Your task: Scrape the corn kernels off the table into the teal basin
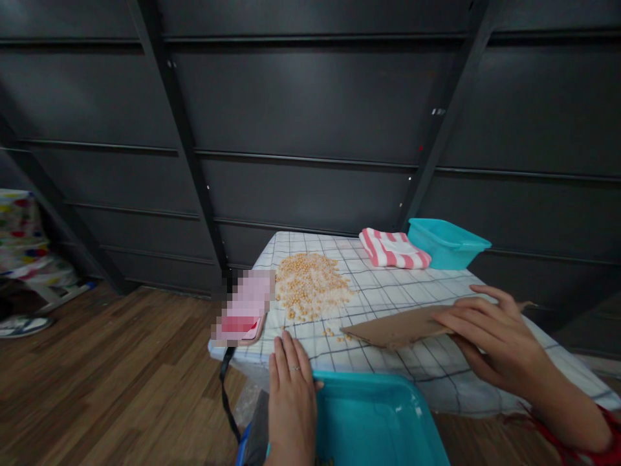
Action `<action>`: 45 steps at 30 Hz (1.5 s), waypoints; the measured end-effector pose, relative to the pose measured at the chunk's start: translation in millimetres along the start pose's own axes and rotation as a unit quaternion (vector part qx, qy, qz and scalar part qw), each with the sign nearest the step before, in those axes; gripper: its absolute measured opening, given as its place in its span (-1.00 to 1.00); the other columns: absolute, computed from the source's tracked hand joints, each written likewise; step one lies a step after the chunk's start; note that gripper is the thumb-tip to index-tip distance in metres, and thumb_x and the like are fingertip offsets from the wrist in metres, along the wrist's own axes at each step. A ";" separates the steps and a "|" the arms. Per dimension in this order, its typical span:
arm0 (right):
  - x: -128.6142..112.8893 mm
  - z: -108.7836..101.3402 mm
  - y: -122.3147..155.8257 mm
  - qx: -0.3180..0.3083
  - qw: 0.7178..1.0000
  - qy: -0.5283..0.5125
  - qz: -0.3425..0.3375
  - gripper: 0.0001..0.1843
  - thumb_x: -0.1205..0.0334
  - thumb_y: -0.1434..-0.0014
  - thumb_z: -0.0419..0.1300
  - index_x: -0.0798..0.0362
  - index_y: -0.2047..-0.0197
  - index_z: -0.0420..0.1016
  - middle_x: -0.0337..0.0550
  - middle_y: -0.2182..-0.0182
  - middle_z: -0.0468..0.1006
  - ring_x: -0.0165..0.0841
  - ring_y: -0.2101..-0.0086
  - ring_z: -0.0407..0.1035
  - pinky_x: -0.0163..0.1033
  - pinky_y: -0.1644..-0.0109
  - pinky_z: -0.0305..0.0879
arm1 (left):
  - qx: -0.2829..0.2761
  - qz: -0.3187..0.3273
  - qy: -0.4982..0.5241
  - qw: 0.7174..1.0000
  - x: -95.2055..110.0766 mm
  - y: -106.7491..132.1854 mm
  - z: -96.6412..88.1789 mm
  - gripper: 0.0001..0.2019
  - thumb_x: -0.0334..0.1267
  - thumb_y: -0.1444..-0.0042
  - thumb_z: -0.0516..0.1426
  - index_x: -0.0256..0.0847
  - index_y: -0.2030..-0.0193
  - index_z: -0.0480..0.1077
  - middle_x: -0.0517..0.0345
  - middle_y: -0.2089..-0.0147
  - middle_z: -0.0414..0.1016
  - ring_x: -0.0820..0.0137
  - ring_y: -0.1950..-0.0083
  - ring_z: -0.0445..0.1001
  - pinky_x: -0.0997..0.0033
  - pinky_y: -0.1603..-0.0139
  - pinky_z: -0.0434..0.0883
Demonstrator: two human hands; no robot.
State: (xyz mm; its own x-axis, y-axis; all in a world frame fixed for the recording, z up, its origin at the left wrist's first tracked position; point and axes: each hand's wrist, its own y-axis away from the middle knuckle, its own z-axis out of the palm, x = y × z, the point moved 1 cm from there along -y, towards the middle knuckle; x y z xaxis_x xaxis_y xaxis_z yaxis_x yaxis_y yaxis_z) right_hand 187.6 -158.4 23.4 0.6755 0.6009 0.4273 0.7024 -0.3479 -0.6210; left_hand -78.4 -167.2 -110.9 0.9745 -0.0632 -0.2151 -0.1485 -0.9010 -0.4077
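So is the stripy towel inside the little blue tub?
No, the stripy towel lies folded on the checked tablecloth, right beside the little blue tub, not in it.

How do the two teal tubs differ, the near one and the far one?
The near tub sits at the table's front edge, the left hand on its rim; the far tub stands on it, untouched, beside the striped cloth. The near tub shows its open inside; the far tub mainly its outer wall. Both are teal, rimmed plastic.

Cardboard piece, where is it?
In the head view, the cardboard piece is held by the right hand, over the checked tablecloth, just right of the grain pile.
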 end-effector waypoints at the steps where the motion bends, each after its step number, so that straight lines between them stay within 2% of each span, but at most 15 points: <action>1: -0.7 0.5 0.9 -0.006 1.000 -0.005 -0.001 -0.70 0.50 -0.11 -0.01 0.01 0.13 0.34 -0.21 0.37 0.56 -0.33 0.36 0.38 0.02 0.04 0.16 | -0.005 0.002 -0.008 1.000 0.3 -0.2 -0.6 -0.51 -0.34 -0.02 0.05 -0.41 -0.14 0.28 -0.31 -0.25 0.24 -0.01 -0.24 0.23 -0.04 -0.14 0.32; 6: -8.6 -5.8 0.6 -0.019 1.000 -0.020 0.003 -0.68 0.50 -0.09 -0.03 -0.01 0.13 0.33 -0.26 0.40 0.55 -0.35 0.36 0.38 0.00 0.03 0.16 | -0.022 0.001 -0.017 1.000 1.4 -2.4 -5.5 -0.50 -0.37 0.01 0.07 -0.49 -0.13 0.29 -0.41 -0.23 0.23 -0.08 -0.23 0.23 -0.07 -0.12 0.33; 10: -12.4 -14.4 -1.0 -0.020 0.999 0.020 0.022 -0.64 0.52 -0.07 -0.05 0.00 0.11 0.31 -0.24 0.43 0.51 -0.34 0.38 0.37 -0.01 0.04 0.15 | -0.023 0.013 -0.020 0.999 0.5 -3.3 -8.2 -0.52 -0.35 -0.02 0.06 -0.50 -0.11 0.30 -0.42 -0.21 0.25 -0.07 -0.21 0.26 -0.05 -0.10 0.35; 15: -16.7 -21.6 2.4 -0.078 0.992 0.097 0.033 -0.68 0.48 -0.10 -0.09 0.07 0.11 0.30 -0.18 0.46 0.48 -0.29 0.40 0.34 0.01 0.11 0.14 | -0.039 0.007 -0.007 0.999 2.3 -5.1 -12.7 -0.49 -0.38 0.00 0.10 -0.55 -0.13 0.27 -0.49 -0.22 0.21 -0.13 -0.22 0.24 -0.10 -0.11 0.33; 21: -36.9 -23.9 -10.1 -0.097 0.988 0.093 0.077 -0.67 0.52 -0.08 -0.09 0.08 0.13 0.30 -0.19 0.47 0.47 -0.30 0.42 0.32 0.04 0.11 0.14 | -0.042 0.003 0.000 0.999 4.3 -5.9 -16.0 -0.48 -0.42 0.00 0.10 -0.62 -0.13 0.25 -0.56 -0.20 0.21 -0.15 -0.20 0.26 -0.10 -0.11 0.33; 28: -61.0 -27.4 -29.4 -0.049 0.997 0.050 0.013 -0.62 0.56 -0.03 -0.07 0.22 0.08 0.33 -0.17 0.47 0.42 -0.31 0.43 0.26 0.12 0.10 0.18 | -0.032 0.007 0.001 0.999 0.8 -2.0 -8.3 -0.52 -0.46 -0.04 -0.04 -0.53 -0.14 0.26 -0.44 -0.23 0.22 -0.05 -0.22 0.26 -0.07 -0.13 0.32; 35: -71.7 -41.4 -39.5 0.003 0.999 -0.004 0.041 -0.69 0.54 -0.08 -0.02 0.12 0.13 0.36 -0.18 0.45 0.48 -0.33 0.38 0.30 -0.02 0.07 0.18 | -0.012 -0.014 0.062 0.998 -1.1 0.6 -4.2 -0.50 -0.50 -0.06 -0.10 -0.52 -0.17 0.22 -0.44 -0.25 0.18 -0.03 -0.27 0.18 -0.09 -0.17 0.26; 41: -76.5 -46.0 -35.2 0.010 0.998 -0.028 0.050 -0.69 0.56 -0.07 0.00 0.11 0.15 0.37 -0.17 0.46 0.49 -0.34 0.38 0.30 -0.01 0.02 0.16 | -0.009 0.006 0.008 1.000 -1.2 -0.9 -12.5 -0.53 -0.51 -0.05 -0.11 -0.51 -0.13 0.28 -0.39 -0.21 0.27 0.00 -0.21 0.27 0.02 -0.10 0.36; 45: -73.8 -47.9 -29.1 -0.009 0.999 -0.020 0.047 -0.67 0.55 -0.06 0.01 0.12 0.11 0.37 -0.14 0.42 0.49 -0.29 0.34 0.31 0.07 -0.01 0.13 | 0.002 0.003 0.000 1.000 -1.7 0.1 -10.6 -0.53 -0.52 -0.06 -0.12 -0.50 -0.12 0.29 -0.38 -0.21 0.28 0.03 -0.21 0.29 0.03 -0.11 0.35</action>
State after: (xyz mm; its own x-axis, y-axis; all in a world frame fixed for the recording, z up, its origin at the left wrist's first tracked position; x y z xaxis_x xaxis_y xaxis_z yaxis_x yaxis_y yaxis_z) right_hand 128.0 -227.1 41.4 0.7292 0.5934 0.3407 0.6405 -0.4167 -0.6451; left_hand -78.3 -171.8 -101.2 0.9733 -0.0691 -0.2187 -0.1559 -0.8987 -0.4099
